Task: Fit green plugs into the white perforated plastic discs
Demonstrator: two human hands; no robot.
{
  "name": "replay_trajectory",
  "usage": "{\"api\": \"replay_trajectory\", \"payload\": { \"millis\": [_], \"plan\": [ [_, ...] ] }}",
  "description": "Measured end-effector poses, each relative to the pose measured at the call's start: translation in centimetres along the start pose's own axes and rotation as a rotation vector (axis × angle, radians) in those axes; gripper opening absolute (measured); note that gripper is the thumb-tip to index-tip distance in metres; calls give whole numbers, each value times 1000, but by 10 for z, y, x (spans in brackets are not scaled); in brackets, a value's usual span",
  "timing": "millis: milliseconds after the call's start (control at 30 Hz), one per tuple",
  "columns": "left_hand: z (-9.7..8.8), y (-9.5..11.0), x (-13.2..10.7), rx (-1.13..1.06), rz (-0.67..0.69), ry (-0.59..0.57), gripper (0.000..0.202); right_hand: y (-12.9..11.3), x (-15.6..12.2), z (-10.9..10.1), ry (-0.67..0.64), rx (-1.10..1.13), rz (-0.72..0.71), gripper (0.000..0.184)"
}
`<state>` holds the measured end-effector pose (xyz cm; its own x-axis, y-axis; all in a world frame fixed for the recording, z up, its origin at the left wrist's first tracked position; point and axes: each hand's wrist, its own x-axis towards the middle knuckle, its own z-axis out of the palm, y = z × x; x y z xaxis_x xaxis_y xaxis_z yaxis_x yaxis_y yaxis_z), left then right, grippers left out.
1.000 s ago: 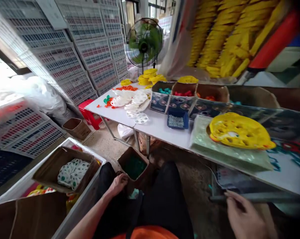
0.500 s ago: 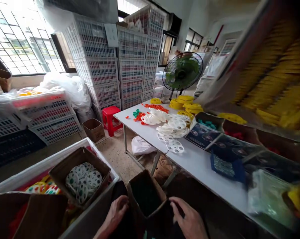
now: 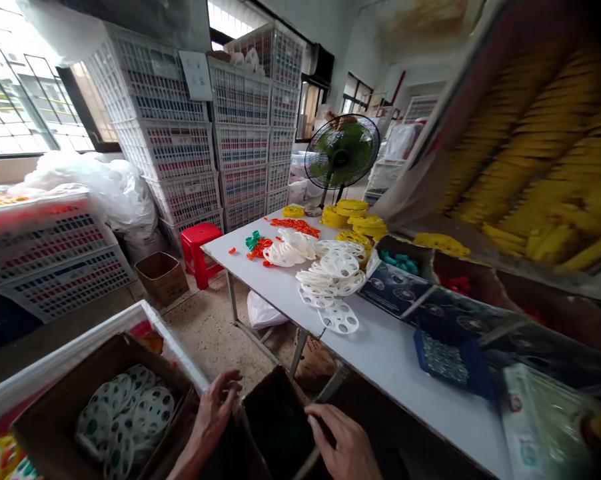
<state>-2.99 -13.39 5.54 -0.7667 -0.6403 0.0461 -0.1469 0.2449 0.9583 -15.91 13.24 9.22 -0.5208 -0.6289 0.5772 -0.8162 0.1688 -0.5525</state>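
Note:
My left hand (image 3: 211, 415) is raised at the left side of a dark-looking open cardboard box (image 3: 275, 407), its fingers loosely apart and nothing visible in them. On the box's right rim, my right hand (image 3: 344, 441) has its thumb and fingers bent in around the edge. The inside of this box is too dark to make out. Left of my left hand, another cardboard box (image 3: 45, 427) holds a pile of white oval discs with round holes (image 3: 125, 413). It rests on a white-rimmed crate (image 3: 173, 347) that contains coloured pieces.
A table (image 3: 380, 363) carries white perforated discs (image 3: 330, 273), orange pieces (image 3: 295, 227), yellow rings (image 3: 358, 217), cardboard bins and a blue tray of small metal parts (image 3: 443, 357). Beyond are a fan (image 3: 341, 153), stacked crates (image 3: 175, 147) and a red stool (image 3: 199, 253).
The view has shifted, bringing the disc box closer at lower left. My left hand has lifted from the box edge and its fingers have spread. My right hand remains by the right rim.

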Motion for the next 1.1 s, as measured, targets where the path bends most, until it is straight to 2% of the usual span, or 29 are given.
{"api": "replay_trajectory", "payload": {
  "millis": [67,167,267,367,467,567,667,767,967,1100],
  "plan": [
    [5,11,21,5,58,1,41,4,12,-11,64,-44,2,18],
    [16,31,44,13,130,-20,38,21,43,-43,171,-159,85,18],
    [29,48,55,22,176,-65,35,51,98,-84,242,-310,179,31],
    [41,51,53,24,173,-125,34,84,164,-113,279,-425,181,40],
    [51,41,44,21,136,-176,37,111,219,-125,125,-571,126,53],
    [56,26,32,39,86,-210,41,127,248,-124,-85,-735,48,65],
    [57,20,21,62,60,-226,40,133,254,-119,-179,-818,-31,48],
    [57,28,16,86,58,-238,35,133,249,-115,-182,-815,-57,27],
    [72,73,25,90,127,-260,27,128,245,-117,-103,-785,-33,36],
    [89,82,27,82,127,-288,25,117,223,-111,-66,-747,33,24]
  ]
}}
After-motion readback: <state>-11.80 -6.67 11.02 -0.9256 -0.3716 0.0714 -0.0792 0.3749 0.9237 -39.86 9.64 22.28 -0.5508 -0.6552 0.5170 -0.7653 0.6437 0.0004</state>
